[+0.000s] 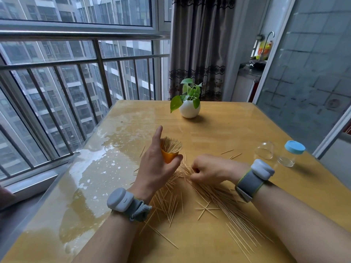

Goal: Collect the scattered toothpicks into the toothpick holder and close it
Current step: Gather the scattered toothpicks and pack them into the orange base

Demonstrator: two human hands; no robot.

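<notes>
Left hand (155, 168): you grip the toothpick holder between thumb and curled fingers, with the forefinger pointing up.
Toothpick holder (169, 158): orange, lifted off the table, left of centre. A thick bunch (171, 145) stands in it, tips fanned out.
Right hand (210, 170): curled, knuckles up, just right of the holder. It appears to pinch a few loose toothpicks, though the fingertips are mostly hidden.
Loose toothpicks (218, 198): many lie between and under your forearms, trailing to the near right.
Clear cap (265, 149): far right, well apart from the holder. Judged to be its cover, and not fitted.
Jar (291, 153): blue lid, just right of the cap.
Progress: judged partway. A good share is collected, a large pile is left, and closing is not yet done.
Surface: the yellow table (237, 120) is glossy and blotched on its left half. A potted plant (190, 109) stands at the far middle.
Room: railed window (76, 63) on the left, curtain (201, 44) at the far side, glass door on the right.
</notes>
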